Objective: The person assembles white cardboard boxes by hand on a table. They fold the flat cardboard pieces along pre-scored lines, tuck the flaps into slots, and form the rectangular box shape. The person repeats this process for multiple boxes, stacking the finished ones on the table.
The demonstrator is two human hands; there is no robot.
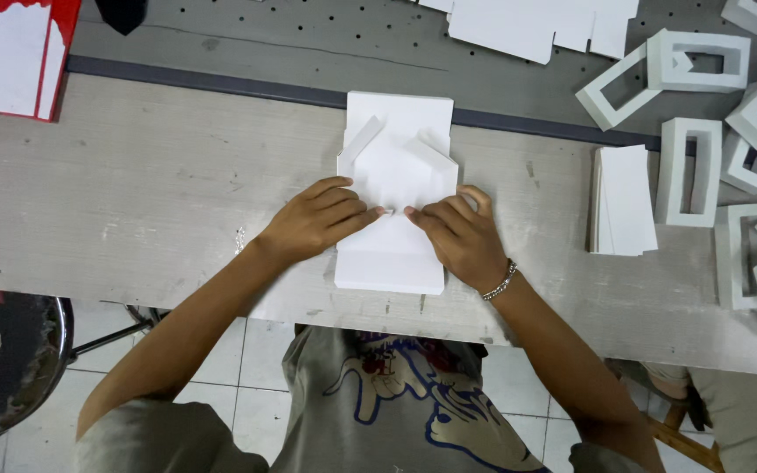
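Left hand [317, 219], right hand [459, 235], flat open grip pressing white card sheet [396, 166]

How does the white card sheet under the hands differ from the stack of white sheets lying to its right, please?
The card sheet is a single piece with two flaps folded in at angles; the stack is several flat, unfolded sheets. The left hand and right hand press on the card sheet, fingertips almost meeting at its middle; the stack lies untouched. The card sheet reaches past the table's far edge; the stack lies within it. Both are white.
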